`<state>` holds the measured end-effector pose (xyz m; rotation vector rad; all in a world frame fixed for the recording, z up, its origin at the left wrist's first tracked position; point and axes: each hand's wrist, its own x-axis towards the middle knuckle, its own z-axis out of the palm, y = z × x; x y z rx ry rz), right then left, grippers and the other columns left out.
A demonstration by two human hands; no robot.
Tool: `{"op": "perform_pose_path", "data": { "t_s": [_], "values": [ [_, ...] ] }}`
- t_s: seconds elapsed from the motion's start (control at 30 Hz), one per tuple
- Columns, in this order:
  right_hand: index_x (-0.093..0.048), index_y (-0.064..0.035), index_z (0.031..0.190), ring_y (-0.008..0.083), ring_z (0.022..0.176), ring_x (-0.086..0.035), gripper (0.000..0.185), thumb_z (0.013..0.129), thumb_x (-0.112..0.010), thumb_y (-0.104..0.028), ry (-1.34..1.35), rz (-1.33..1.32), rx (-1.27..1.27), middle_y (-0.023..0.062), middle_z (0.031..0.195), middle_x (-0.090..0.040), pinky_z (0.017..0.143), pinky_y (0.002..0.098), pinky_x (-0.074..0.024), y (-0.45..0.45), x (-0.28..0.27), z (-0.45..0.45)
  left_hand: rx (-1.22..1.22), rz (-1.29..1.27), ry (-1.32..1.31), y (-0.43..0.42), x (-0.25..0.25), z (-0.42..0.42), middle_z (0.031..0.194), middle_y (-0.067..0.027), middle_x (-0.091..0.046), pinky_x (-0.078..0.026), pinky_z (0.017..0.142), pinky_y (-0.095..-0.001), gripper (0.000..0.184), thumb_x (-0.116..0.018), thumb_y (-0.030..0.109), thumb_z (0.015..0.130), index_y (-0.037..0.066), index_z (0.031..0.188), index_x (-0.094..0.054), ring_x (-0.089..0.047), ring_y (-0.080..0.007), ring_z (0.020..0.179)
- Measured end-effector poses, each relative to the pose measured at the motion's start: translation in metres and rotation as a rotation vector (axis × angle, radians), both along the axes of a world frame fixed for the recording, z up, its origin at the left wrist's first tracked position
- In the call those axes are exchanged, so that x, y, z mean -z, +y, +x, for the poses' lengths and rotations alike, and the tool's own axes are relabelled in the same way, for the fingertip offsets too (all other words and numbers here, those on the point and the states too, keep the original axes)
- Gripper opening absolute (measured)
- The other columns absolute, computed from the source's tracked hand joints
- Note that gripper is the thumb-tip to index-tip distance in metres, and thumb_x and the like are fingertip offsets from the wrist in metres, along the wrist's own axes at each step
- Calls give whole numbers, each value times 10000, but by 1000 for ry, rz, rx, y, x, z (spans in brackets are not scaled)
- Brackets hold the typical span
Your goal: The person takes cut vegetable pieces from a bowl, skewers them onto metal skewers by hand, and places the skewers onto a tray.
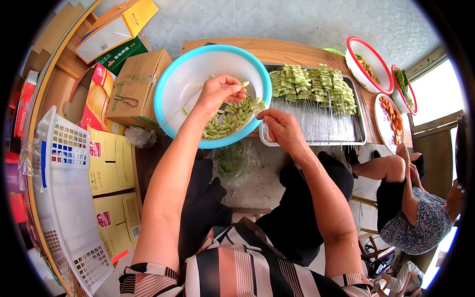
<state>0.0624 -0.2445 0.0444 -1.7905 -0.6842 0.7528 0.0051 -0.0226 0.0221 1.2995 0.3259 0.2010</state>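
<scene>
"Where were the bean pieces (227, 121)?"

"One piece (245, 84) was pinched in the left fingers (230, 89); loose ones lay beneath them in the blue-rimmed basin (213, 49), probably for easy reach."

"And the right fingers (268, 115)?"

"Narrow, seemingly pinching a laden skewer (257, 105). Right of them, a metal tray (349, 130) held skewered bean rows (316, 84), presumably laid parallel to stay tidy."

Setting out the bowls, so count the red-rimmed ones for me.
2: a larger bowl, right of the metal tray, and a smaller bowl just beyond it, holding greens. Others could be hidden.
</scene>
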Motion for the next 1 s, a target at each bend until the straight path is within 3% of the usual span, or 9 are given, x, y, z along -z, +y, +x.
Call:
{"op": "perform_pose_path", "data": {
  "t_s": [0.03,0.23,0.33,0.5,0.73,0.8,0.87,0.93,1.0],
  "values": [
    [-638,-8,996,35,438,-354,207,950,-470,-120,5,21,1,-48,496,-383,420,218,-271,1,0,-1,0,0,0,-2,0,0,909,-125,-658,-564,740,-306,118,-608,84,882,-2,962,-593,-659,-191,820],
    [-633,-17,985,32,440,-347,206,954,-468,-135,-12,25,19,-50,497,-380,421,218,-257,4,1,0,61,48,-18,-10,2,1,892,-115,-662,-560,739,-298,125,-616,99,882,0,958,-603,-658,-176,813],
    [-639,-19,945,56,466,-424,204,936,-490,-157,24,26,27,-7,521,-454,430,249,-333,4,1,3,75,63,-58,-16,4,3,887,-87,-660,-558,742,-289,118,-620,107,883,6,944,-617,-653,-154,813],
    [-634,-21,944,48,460,-409,191,940,-488,-145,61,58,47,-24,523,-442,421,236,-318,5,1,4,107,112,-86,-19,4,5,889,-42,-652,-555,748,-278,127,-626,133,887,17,938,-635,-647,-128,816],
    [-629,-20,961,43,476,-399,190,952,-476,-131,70,113,100,-34,543,-429,433,221,-314,4,-4,6,48,-7,-38,-4,-2,2,888,-60,-647,-548,720,-266,183,-589,184,916,13,971,-619,-652,-150,796],
    [-628,-18,963,42,473,-398,190,953,-475,-130,77,127,95,-35,542,-429,431,219,-311,2,-3,7,-35,208,197,10,9,1,888,-59,-644,-541,685,-271,192,-557,200,933,24,983,-613,-655,-151,796],
    [-627,-16,964,41,471,-397,190,954,-474,-129,82,143,92,-36,541,-429,430,216,-308,0,-3,8,-53,362,288,20,25,-4,871,-115,-672,-542,706,-320,209,-619,214,865,6,887,-624,-670,-208,796],
    [-626,-13,964,40,463,-398,188,953,-476,-126,102,162,99,-36,542,-435,424,214,-302,-1,-5,7,135,1170,578,29,39,-13,920,-140,-677,-532,758,-371,230,-645,220,813,-3,870,-636,-660,-285,848],
    [-627,-13,965,41,458,-399,188,952,-476,-125,96,161,101,-34,541,-437,422,215,-301,-3,-7,8,200,1293,729,31,53,-20,943,-144,-674,-525,779,-386,224,-645,217,800,6,876,-648,-649,-307,876]
  ]
}}
